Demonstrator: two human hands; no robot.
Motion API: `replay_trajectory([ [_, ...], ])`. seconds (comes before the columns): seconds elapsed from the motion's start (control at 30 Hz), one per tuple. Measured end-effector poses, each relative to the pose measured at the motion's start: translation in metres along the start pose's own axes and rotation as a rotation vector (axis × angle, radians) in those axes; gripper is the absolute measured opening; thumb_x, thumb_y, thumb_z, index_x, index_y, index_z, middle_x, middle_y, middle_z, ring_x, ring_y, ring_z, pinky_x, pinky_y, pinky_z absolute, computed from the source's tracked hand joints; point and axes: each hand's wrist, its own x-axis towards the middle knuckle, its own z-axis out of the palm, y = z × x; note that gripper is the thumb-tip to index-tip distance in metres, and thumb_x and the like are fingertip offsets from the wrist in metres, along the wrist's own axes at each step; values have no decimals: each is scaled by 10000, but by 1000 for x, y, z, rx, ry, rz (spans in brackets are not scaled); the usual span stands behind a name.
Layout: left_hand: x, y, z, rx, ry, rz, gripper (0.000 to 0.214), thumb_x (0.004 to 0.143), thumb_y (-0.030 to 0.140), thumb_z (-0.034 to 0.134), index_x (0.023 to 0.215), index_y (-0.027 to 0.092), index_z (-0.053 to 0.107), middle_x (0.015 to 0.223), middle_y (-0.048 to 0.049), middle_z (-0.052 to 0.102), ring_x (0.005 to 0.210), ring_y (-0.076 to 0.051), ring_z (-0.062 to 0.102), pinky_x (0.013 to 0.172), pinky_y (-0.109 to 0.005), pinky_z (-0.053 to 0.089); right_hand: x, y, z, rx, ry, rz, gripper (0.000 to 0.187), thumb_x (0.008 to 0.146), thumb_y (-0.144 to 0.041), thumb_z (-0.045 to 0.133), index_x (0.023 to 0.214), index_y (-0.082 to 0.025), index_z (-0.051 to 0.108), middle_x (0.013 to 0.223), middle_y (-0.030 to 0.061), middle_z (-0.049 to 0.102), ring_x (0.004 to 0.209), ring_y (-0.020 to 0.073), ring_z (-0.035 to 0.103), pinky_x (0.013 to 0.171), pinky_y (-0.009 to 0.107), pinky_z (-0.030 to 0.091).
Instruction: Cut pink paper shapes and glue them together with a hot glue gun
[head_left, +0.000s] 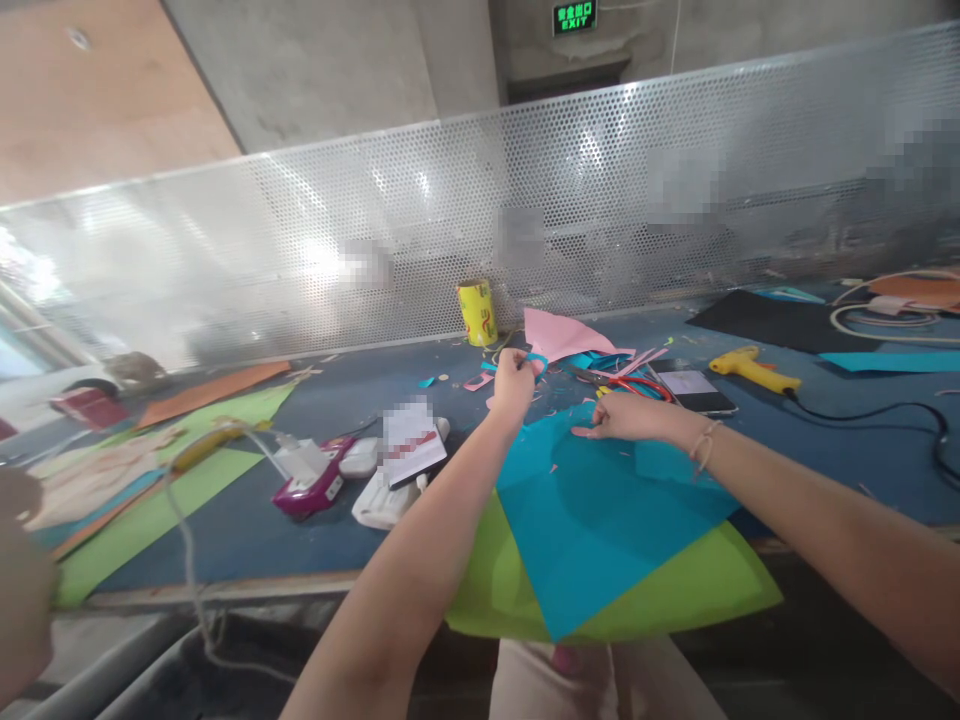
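My left hand point(514, 382) is closed in a pinch on a small blue paper piece point(537, 360) with some pink by it. My right hand point(616, 416) hovers at the top edge of a blue paper sheet point(600, 530), fingers pressed together; whatever they grip is too small to make out. Beneath the blue sheet lies a green sheet point(697, 590), jutting over the table's front edge. Red-handled scissors point(643, 388) rest just beyond my right hand. Behind them are a pink paper sheet point(564, 334) and blue and pink scraps.
A yellow glue gun point(757, 370) and a phone point(697, 388) lie to the right. A yellow roll point(477, 313) stands near the perforated metal screen point(420, 220). Leftward are a purple power strip point(311, 490), coloured sheets point(172, 515) and another person's arm point(22, 610).
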Motion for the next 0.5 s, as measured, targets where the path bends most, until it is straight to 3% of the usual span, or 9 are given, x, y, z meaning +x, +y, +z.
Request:
replay_trajectory([
  [0.23,7,-9,-1,25,34,56,135,738,108,438,843,192,434,820,-11,517,716,-93,532,652,-233,481,7,-4,-11,5,-151,-26,405,721,-415,526,430,-185,365,430,-30,365,423,76,299,449,246,225],
  [0.37,6,-11,0,-32,9,24,141,719,116,485,832,188,440,770,-1,505,656,-86,513,612,-226,482,10,-9,-15,53,-242,15,345,704,-351,559,441,-181,413,450,-2,456,446,103,414,464,247,285],
  [0.5,1,-9,1,-149,-26,-51,213,694,104,528,867,180,430,833,-22,503,674,-101,528,566,-247,504,17,-2,-18,249,-192,68,230,658,-259,608,473,-159,516,553,49,587,555,150,552,529,257,403],
])
